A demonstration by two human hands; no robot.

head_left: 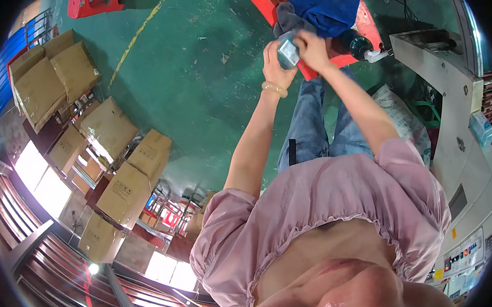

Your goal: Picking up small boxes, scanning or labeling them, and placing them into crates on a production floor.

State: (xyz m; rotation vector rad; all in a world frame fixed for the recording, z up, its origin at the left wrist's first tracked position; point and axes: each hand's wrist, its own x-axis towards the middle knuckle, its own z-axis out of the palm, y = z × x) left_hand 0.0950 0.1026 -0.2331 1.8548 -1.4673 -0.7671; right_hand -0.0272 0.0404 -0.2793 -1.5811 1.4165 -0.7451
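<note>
Plainly, the left grip point(278, 69) clasps a bluish box point(288, 53) beside the right grip point(315, 49), whose hold is unclear.

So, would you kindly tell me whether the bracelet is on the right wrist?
No, the pale bracelet circles the left wrist, and the left hand holds a box-shaped object.

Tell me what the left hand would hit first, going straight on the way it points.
Beyond the pale-blue box it holds, the left hand would probably meet the bunched grey cloth; depth is unclear, so it might pass above it.
</note>
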